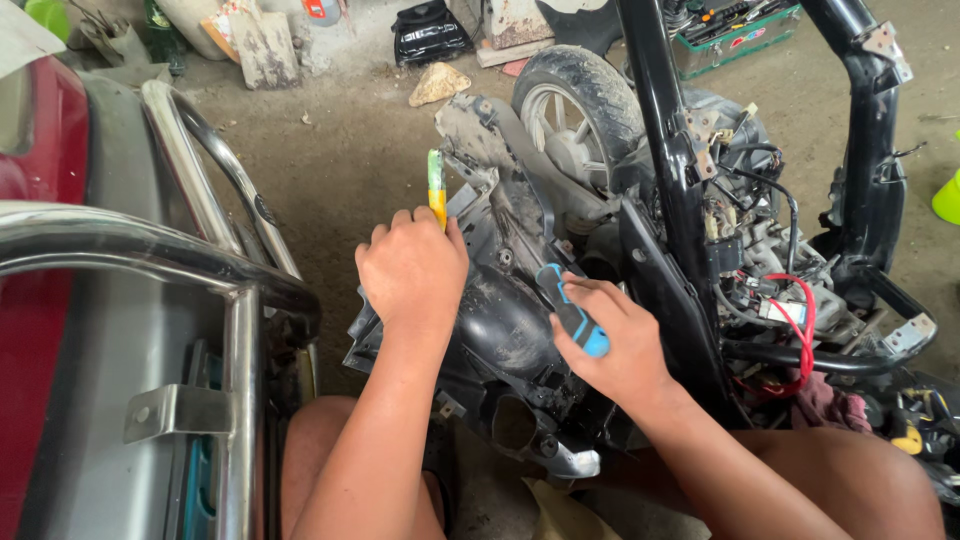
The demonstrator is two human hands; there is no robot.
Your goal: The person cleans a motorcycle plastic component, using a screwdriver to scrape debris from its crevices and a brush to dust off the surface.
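- Black, dusty plastic scooter body panel (500,320) sits low at the centre of the view, just in front of the person's knees, beside the black metal scooter frame (670,160).
- Left hand (412,268) is clenched around a yellow-and-green handled tool (436,185), whose handle sticks up out of the fist; the fist rests against the panel's upper edge.
- Right hand (615,335) grasps a blue-and-black handled screwdriver (570,312), its handle lying slantwise across the palm and pointing into the panel.
- Rear tyre with a grey spoked wheel (575,100) stands behind the panel.
- Red wires (800,325) loop through the frame to the right.
- Chrome tube rack (230,290) of another vehicle fills the left side.
- Bare concrete floor (350,150) lies beyond.
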